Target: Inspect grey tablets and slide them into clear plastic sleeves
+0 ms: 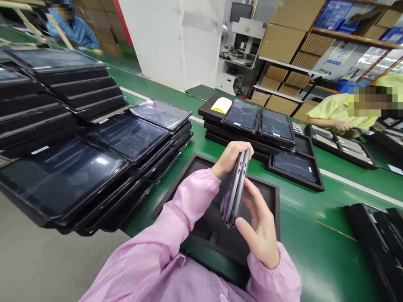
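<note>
Two tablets [235,188] held on edge above a black tray [226,243] on the green desk [330,247].
The left hand [231,156] has its grip closed around their upper end; the right hand [262,226] is parted, thumb and fingers curved beside the lower part, contact unclear. Stacked trays [86,98] stand left; a yellow sheet [221,105] lies on another stack [214,114] beyond.

Green workbench [333,239] — white wall [163,40], grey floor [82,262]
</note>
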Demonstrator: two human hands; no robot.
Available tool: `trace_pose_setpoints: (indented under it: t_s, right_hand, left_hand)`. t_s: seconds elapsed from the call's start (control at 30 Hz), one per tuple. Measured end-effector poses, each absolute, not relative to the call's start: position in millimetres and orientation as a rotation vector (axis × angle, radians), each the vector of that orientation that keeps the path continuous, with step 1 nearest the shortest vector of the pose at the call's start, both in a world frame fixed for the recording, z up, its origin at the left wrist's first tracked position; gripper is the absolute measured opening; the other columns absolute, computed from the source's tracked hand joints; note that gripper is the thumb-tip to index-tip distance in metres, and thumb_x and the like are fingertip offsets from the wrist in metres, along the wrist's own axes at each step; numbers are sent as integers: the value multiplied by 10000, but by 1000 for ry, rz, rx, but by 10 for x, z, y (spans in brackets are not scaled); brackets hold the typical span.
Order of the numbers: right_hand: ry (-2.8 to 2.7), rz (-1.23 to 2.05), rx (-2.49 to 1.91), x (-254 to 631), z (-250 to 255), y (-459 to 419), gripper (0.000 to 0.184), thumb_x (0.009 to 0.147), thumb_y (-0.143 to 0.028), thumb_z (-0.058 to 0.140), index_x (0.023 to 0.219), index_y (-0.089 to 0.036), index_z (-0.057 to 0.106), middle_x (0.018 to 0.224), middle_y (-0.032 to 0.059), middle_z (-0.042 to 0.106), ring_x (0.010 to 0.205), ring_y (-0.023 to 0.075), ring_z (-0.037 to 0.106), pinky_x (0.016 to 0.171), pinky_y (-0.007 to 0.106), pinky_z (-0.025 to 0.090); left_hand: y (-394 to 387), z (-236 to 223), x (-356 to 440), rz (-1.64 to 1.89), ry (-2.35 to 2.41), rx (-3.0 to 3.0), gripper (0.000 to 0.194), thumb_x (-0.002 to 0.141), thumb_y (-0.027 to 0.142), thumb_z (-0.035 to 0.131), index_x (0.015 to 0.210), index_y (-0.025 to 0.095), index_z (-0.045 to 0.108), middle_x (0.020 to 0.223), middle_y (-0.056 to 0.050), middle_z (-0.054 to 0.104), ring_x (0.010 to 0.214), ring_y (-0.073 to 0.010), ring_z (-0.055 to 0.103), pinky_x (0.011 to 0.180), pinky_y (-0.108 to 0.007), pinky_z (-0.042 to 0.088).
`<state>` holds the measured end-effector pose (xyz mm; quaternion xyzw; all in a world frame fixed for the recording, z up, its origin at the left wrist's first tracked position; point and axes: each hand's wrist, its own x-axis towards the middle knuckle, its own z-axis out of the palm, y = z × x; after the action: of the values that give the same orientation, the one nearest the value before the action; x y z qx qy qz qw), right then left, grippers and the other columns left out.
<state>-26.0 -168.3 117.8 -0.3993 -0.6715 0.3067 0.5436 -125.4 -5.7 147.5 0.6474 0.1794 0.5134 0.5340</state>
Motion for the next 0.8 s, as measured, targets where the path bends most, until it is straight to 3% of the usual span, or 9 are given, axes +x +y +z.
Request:
trace_pose_setpoints:
  t_s: [0.23,0.37,0.57,0.8]
  right_hand:
    - [-1540,754,-968,-141,1216,-1682,480,973,-385,610,1444,-305,561,1472,101,607,1352,322,597,961,456,637]
    - [-1522,798,-936,-147,1211,-1650,488,980,-348,612,1461,-376,534,1501,57,587,1384,307,569,979,444,629]
    - [-1514,809,-973,-135,1186,-1654,500,976,-410,604,1461,-300,550,1501,110,581,1387,343,560,982,482,620]
    - [-1530,809,-972,-124,1170,-1682,555,967,-451,598,1496,-310,509,1527,96,557,1402,344,543,998,493,607]
  left_hand:
    - [-123,1496,-1222,1191,443,1532,319,770,444,412,573,207,495,475,23,438,447,-111,349,476,-273,304]
    - [-102,1472,-1243,1243,443,1542,333,803,443,404,585,207,491,493,20,437,468,-116,361,489,-276,308]
    - [-96,1472,-1230,1252,472,1535,333,804,456,404,596,210,488,509,15,441,504,-127,379,522,-281,327]
    - [-97,1475,-1223,1277,476,1561,335,811,464,390,610,211,481,533,16,446,523,-129,401,548,-286,349]
